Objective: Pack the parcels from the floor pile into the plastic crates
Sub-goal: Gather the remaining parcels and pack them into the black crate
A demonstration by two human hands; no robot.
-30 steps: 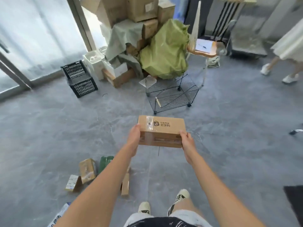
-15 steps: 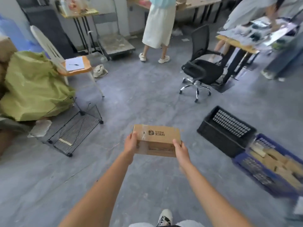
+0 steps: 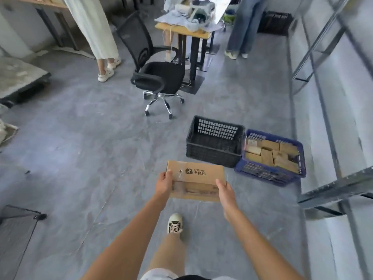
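We hold the cardboard parcel [image 3: 194,179] level at mid-frame, its long axis running left to right across us. Our left hand [image 3: 163,184] grips its left end and our right hand [image 3: 226,191] its right end, fingers wrapped round the edges. The crates sit on the floor [image 3: 90,148] ahead and to the right: the black crate [image 3: 215,141] looks bare inside, and touching its right side is the blue crate [image 3: 272,156], already packed with parcels. Our right hand is the nearer to both. We judge the black crate the likelier target. An office chair [image 3: 159,77] stands beyond, metal shelving [image 3: 333,186] along the right edge, other people by a tabletop [image 3: 181,31] at the top.
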